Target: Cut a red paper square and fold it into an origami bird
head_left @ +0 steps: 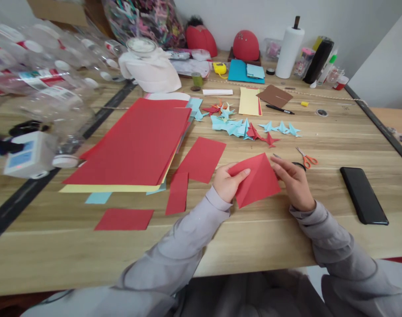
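A square of red paper (255, 182) is tilted up off the table, with a crease running down from its top corner. My left hand (230, 182) pinches its left side, thumb on the front face and the other fingers behind. At its right edge is my right hand (294, 181), fingers curled together against the paper; the exact grip is partly hidden. Just past that hand lie orange-handled scissors (307, 159) and a dark-handled tool (298, 166), mostly covered. Left of my hands are a red paper rectangle (202, 159), a narrow red strip (177, 193) and another red piece (124, 219).
A stack of large red sheets (138, 141) covers the left middle. Folded blue paper cranes (232, 126) and red ones (270, 139) sit beyond my hands. A black phone (364, 195) lies right. Plastic bottles (52, 79) crowd the left; a white roll (289, 53) stands behind.
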